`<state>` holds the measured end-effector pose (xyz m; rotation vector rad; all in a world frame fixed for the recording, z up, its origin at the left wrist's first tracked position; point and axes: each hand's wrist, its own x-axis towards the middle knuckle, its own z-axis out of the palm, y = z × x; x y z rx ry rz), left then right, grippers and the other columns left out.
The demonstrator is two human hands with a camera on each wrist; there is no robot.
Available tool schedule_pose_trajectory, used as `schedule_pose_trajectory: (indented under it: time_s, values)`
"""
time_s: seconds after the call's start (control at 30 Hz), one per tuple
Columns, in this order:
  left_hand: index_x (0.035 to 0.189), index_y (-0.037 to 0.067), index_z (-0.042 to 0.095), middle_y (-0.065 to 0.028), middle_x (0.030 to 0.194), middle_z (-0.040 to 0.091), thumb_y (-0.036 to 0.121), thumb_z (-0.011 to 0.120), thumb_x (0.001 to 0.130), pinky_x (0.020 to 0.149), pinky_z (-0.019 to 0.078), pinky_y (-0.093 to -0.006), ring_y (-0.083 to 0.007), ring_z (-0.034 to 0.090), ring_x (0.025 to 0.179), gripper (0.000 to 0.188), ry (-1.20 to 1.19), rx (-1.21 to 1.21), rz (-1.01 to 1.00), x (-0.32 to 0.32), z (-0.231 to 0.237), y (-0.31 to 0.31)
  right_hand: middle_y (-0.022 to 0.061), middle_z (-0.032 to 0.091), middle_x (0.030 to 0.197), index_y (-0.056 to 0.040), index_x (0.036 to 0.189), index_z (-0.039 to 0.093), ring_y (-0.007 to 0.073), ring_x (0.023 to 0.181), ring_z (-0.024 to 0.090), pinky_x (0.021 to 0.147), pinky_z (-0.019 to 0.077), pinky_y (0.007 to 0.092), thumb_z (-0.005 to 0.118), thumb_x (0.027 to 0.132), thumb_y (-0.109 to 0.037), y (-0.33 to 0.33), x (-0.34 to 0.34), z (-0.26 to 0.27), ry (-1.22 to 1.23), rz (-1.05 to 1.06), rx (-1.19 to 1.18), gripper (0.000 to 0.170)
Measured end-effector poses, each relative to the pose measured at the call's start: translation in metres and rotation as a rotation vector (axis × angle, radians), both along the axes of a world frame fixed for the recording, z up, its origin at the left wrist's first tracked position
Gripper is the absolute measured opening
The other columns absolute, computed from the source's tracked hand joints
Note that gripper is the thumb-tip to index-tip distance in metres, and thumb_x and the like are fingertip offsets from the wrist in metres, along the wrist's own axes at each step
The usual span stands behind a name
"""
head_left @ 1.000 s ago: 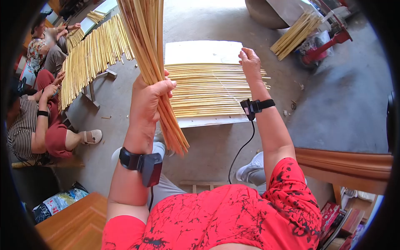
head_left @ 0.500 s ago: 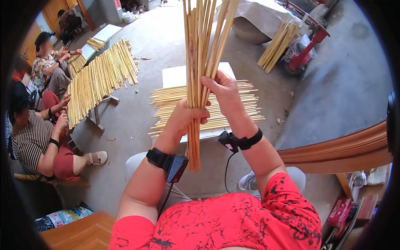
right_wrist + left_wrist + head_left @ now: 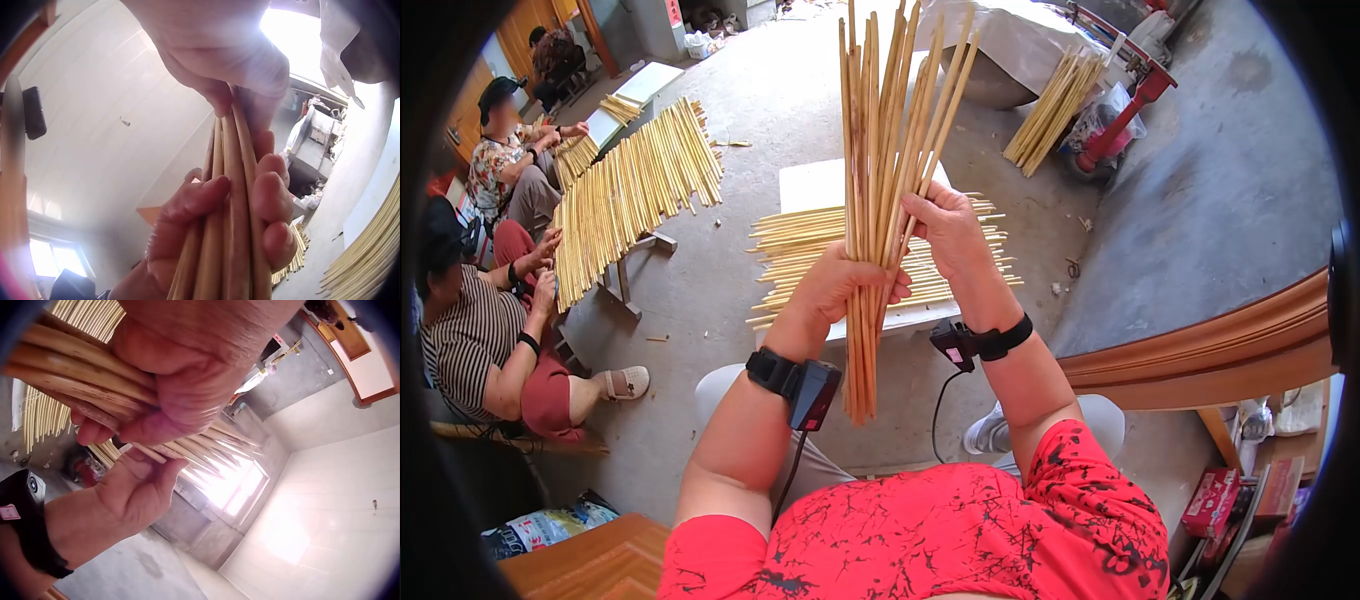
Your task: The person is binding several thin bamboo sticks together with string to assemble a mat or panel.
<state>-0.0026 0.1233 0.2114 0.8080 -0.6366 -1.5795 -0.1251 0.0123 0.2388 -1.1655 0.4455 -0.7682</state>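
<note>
My left hand (image 3: 832, 288) grips a fanned bundle of long, thin yellow-brown sticks (image 3: 865, 190) around its lower part, thumb across the front. The bundle stands nearly upright before my chest, its upper ends spread apart. Higher on its right side, my right hand (image 3: 955, 235) pinches a few sticks between thumb and fingers. In the right wrist view, the left fingers (image 3: 272, 194) wrap the stalks just below the right hand. Behind the bundle, a loose row of similar sticks (image 3: 795, 250) lies across a white board (image 3: 805, 190).
At left, another layer of sticks (image 3: 635, 200) covers a low stand, with two seated people (image 3: 470, 340) beside it. A further stick bundle (image 3: 1050, 115) leans at the back right near a red metal frame (image 3: 1125, 120). A curved wooden edge (image 3: 1200, 350) juts in at right.
My right hand has come from over the board's right side to the bundle and now pinches some sticks. The bundle has swung more upright and its tops have fanned wider.
</note>
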Motion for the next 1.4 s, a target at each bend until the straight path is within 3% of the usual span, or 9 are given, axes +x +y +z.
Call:
schedule_pose_trajectory:
  time_s: [0.83,1.1,1.23,1.4]
  values:
    - [0.097,-0.005,0.054,-0.0121,0.071,0.06,-0.006,0.06,0.068,0.057,0.0526,-0.0295,-0.0212,0.061,0.06,0.029,-0.073,0.067,0.014,-0.007,0.001,-0.002,0.0037,0.061,0.081,0.0008,0.095,0.059,0.0094,0.066,0.058,0.059,0.0495,0.0227,0.06,0.082,-0.011,0.007,0.001,-0.014,-0.069,-0.09,0.088,0.018]
    - [0.09,-0.006,0.056,-0.0133,0.068,0.06,-0.002,0.056,0.071,0.054,0.0519,-0.0306,-0.0213,0.061,0.058,0.019,-0.172,0.089,0.111,-0.011,0.002,-0.002,0.0009,0.06,0.073,-0.001,0.089,0.061,0.0072,0.062,0.056,0.055,0.0469,0.0214,0.057,0.084,-0.018,0.009,0.002,-0.009,0.05,-0.098,0.006,0.018]
    - [0.086,-0.006,0.056,-0.0146,0.068,0.06,-0.001,0.057,0.07,0.055,0.0535,-0.0321,-0.0233,0.063,0.06,0.016,-0.178,0.169,0.124,-0.009,0.005,-0.002,0.0016,0.058,0.065,-0.0002,0.08,0.062,0.006,0.055,0.053,0.049,0.0418,0.0184,0.058,0.083,-0.016,0.005,-0.003,-0.008,0.168,-0.177,-0.108,0.017]
    - [0.083,-0.004,0.055,-0.0131,0.067,0.059,-0.004,0.063,0.066,0.052,0.054,-0.0294,-0.0216,0.062,0.057,0.019,-0.247,0.147,0.148,0.0,-0.005,0.0,0.0063,0.061,0.065,0.0,0.079,0.06,0.0092,0.053,0.055,0.045,0.0416,0.0183,0.059,0.083,-0.015,-0.053,-0.018,0.001,-0.032,-0.496,-0.084,0.015]
